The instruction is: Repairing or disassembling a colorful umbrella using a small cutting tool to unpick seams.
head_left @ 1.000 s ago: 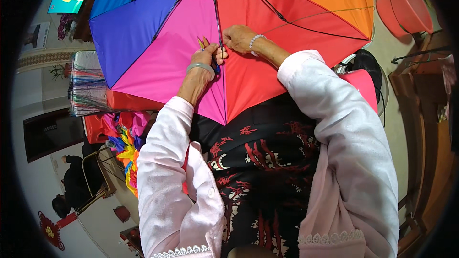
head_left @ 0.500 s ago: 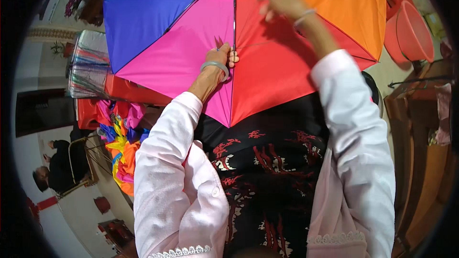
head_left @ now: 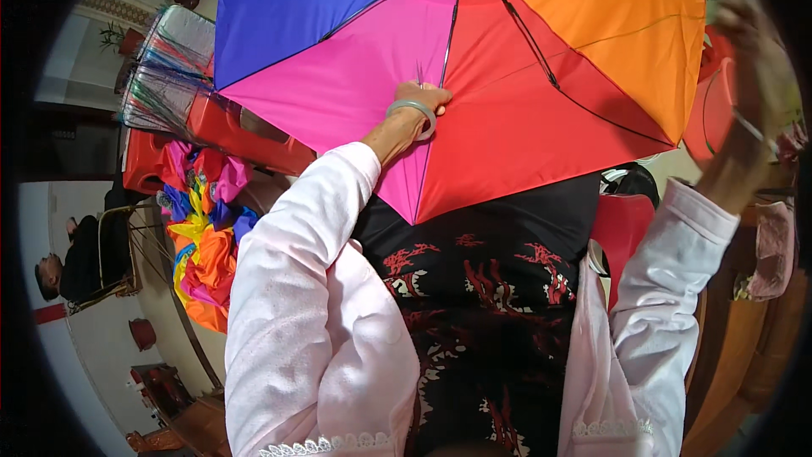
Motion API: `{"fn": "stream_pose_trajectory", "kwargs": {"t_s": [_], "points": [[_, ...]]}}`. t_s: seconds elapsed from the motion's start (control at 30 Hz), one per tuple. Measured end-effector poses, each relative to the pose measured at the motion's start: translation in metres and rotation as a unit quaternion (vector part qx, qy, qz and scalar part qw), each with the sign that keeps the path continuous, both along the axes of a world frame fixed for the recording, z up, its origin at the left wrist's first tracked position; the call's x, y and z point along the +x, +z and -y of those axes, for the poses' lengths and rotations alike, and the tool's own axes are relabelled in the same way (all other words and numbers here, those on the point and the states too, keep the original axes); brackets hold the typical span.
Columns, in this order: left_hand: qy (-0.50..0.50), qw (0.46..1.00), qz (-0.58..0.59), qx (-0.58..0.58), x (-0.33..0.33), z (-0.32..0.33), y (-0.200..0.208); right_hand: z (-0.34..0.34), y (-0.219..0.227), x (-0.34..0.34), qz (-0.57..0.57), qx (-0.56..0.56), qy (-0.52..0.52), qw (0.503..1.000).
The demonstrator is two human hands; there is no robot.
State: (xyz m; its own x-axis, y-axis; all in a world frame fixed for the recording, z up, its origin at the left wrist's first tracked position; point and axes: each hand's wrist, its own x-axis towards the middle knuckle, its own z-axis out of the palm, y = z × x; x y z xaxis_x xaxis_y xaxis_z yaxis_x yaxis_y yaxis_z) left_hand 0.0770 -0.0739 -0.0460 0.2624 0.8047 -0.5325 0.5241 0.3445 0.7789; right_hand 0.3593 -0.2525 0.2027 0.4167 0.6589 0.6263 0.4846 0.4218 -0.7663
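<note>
At the far left a seated person in dark clothes (head_left: 85, 254) appears turned sideways by the wide lens. Next there is a stack of pale bundles (head_left: 173, 42) with coloured strands on it, beside a red plastic stool (head_left: 224, 131), and below them a heap of multicoloured cloth (head_left: 207, 241), with orange, yellow, blue and pink folds. In the middle, an open rainbow umbrella (head_left: 541, 127) is lying with its inside upward, its nearest corner above the person's lap; the blue and violet panels are to the left, the pink one and the red one in the centre, the orange and yellow ones to the right. The left hand (head_left: 423, 97), with a pale bangle (head_left: 413, 110) at the wrist, is closed at the seam between pink and red; its curled fingers grip the umbrella at the lower part of a black rib (head_left: 453, 24). Thin pointed metal tips (head_left: 419, 74) come out above this hand. A fine dark thread (head_left: 626, 31) runs over the red and orange panels toward the right. The right hand (head_left: 744, 30) is raised beyond the orange edge, well apart from the left one, near a red plastic basin (head_left: 710, 110); it is dark and blurred, so I cannot tell whether its fingers are open or closed, or whether they hold the thread.
</note>
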Motion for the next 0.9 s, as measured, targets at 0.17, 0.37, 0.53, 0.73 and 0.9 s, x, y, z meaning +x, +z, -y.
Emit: {"fn": "stream_pose_trajectory", "kwargs": {"t_s": [0.17,0.37,0.53,0.73,0.9], "points": [[0.017,0.995,0.077,-0.060,-0.008,0.010,0.005,-0.099,-0.136,-0.060,0.164,-0.306,0.105,0.932],[0.093,0.981,0.141,-0.094,-0.001,0.005,-0.003,-0.135,-0.247,-0.130,0.310,-0.352,0.023,0.883],[0.062,0.983,0.141,-0.098,-0.006,-0.001,-0.004,-0.129,-0.253,-0.159,0.306,-0.404,-0.009,0.862],[0.077,0.981,0.147,-0.105,-0.005,0.002,0.001,-0.123,-0.246,-0.165,0.305,-0.426,0.040,0.850],[0.084,0.977,0.167,-0.099,-0.006,0.003,0.002,-0.122,-0.246,-0.166,0.284,-0.451,0.069,0.843]]}}
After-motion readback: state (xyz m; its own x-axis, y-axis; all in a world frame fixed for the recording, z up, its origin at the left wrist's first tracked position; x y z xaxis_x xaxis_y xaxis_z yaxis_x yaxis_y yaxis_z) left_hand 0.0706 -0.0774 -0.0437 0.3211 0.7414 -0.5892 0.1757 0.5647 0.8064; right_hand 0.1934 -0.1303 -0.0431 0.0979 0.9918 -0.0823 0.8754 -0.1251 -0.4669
